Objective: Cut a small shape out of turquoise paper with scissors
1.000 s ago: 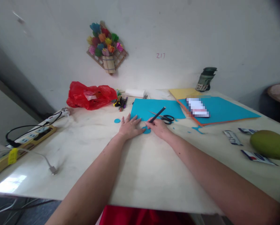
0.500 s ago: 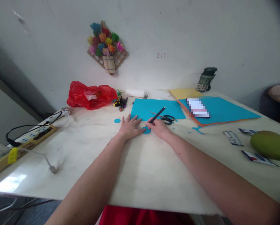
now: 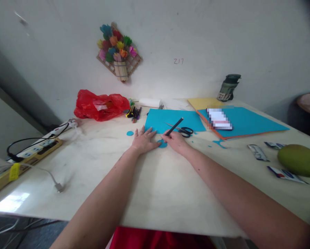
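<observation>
1. Well left of the blue paper sheet point(image 3: 157, 119), your power strip point(image 3: 35, 150) is lying on the table point(image 3: 155, 193).
2. Left of the sheet and toward the wall, a red plastic bag point(image 3: 100, 106) is sitting crumpled.
3. Just left of the sheet, the small blue disc point(image 3: 130, 133) is lying flat.
4. At the sheet's near left, your left hand point(image 3: 143, 141) is pressing palm-down, fingers spreading wide, thumb reaching the larger blue disc point(image 3: 162, 144) just below the sheet.
5. At the sheet's near edge, your right hand point(image 3: 175, 139) is gripping a slanting black pencil point(image 3: 175, 127); you cannot tell whether its tip is touching the disc.
6. Across the sheet's near right part, the scissors point(image 3: 185, 131) are resting.
7. Right of the sheet, a phone point(image 3: 220, 119) is lying.
</observation>
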